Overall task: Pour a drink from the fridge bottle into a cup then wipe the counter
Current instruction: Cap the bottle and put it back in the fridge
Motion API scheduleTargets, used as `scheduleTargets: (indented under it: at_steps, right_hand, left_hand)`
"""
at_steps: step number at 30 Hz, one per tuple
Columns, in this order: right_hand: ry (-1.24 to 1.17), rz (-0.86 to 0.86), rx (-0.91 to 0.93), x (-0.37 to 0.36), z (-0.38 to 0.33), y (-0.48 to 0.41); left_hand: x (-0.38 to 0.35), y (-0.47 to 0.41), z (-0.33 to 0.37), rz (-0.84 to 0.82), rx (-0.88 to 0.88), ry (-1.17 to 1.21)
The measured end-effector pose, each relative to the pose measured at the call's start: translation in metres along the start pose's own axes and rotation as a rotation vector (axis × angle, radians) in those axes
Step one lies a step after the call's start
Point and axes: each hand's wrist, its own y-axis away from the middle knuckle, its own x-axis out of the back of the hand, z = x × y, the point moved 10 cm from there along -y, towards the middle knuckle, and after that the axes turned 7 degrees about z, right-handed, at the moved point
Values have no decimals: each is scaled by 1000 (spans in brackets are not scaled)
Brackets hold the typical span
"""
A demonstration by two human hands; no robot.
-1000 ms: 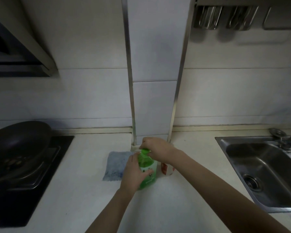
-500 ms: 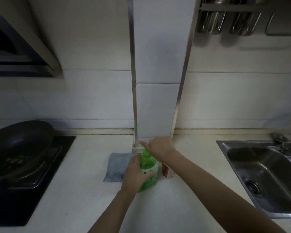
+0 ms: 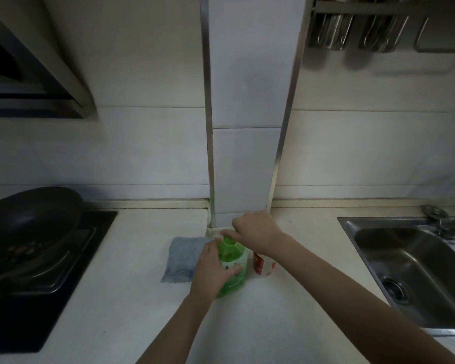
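Left hand (image 3: 212,269) grip wraps the body of the green bottle (image 3: 233,266), upright on the white worktop (image 3: 286,311). Right hand (image 3: 256,232) grip pinches the bottle's top; cap itself hidden by fingers. Red-and-white cup (image 3: 263,266) just right of bottle, blue cloth (image 3: 183,258) just left. Pan (image 3: 29,219) on stove far left, sink (image 3: 415,271) right.

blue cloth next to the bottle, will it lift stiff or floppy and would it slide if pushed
The blue cloth lies flat with a slightly ragged lower edge, so it probably droops when lifted. It looks thin, likely light. On the smooth counter it may slide or bunch rather than hold shape.
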Motion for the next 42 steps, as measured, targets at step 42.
scheduleTargets:
  at_steps: [42]
  right_hand:
    - [176, 105, 393, -25, -34, 8]
  left_hand:
    - [-4, 6, 5, 55, -73, -68]
